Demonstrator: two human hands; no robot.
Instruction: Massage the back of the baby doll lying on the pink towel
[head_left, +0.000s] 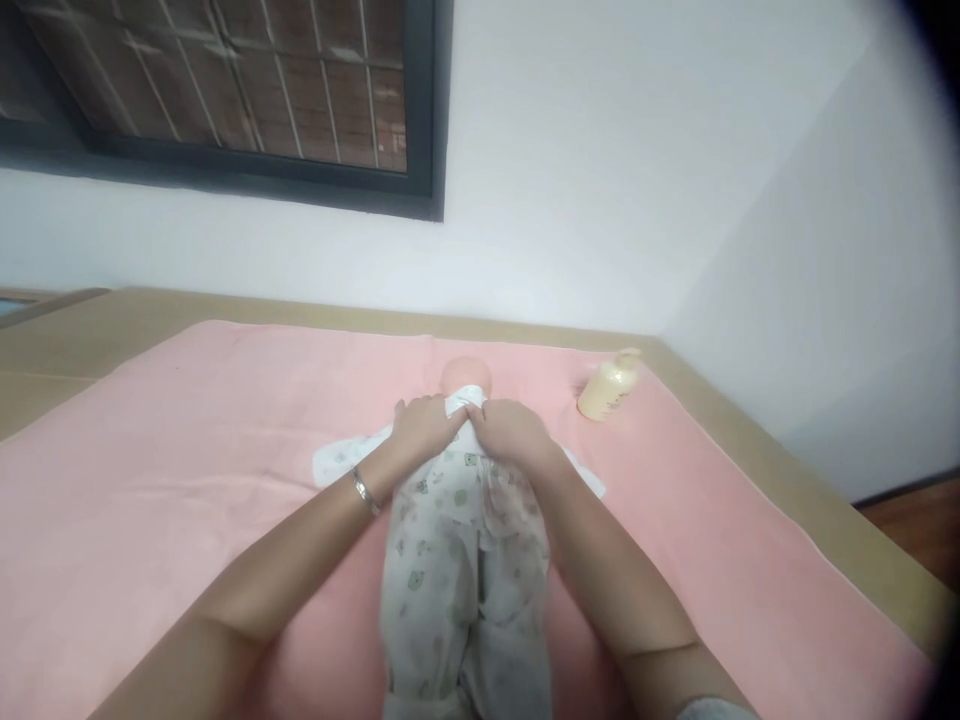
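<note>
A baby doll with a smooth pink head (pixel 466 374) lies on its back, its legs towards me. It wears a white baby outfit (pixel 442 520) with small green and grey prints; the sleeves spread out to both sides. On the left of the chest, my left hand (pixel 426 428), a silver bracelet at its wrist, is closed on the outfit just below the neck. Facing it, my right hand (pixel 514 432) grips the outfit on the other side. The two thumbs nearly meet at the middle of the collar. My hands hide much of the doll's shoulders and upper chest.
A pink sheet (pixel 247 400) covers most of the tan surface (pixel 165 305). To the doll's right stands a pale yellow pump bottle (pixel 606 390). Behind are a white wall (pixel 600 200) and a dark-framed window (pixel 427 110). Brown floor (pixel 919 520) shows beyond the right edge.
</note>
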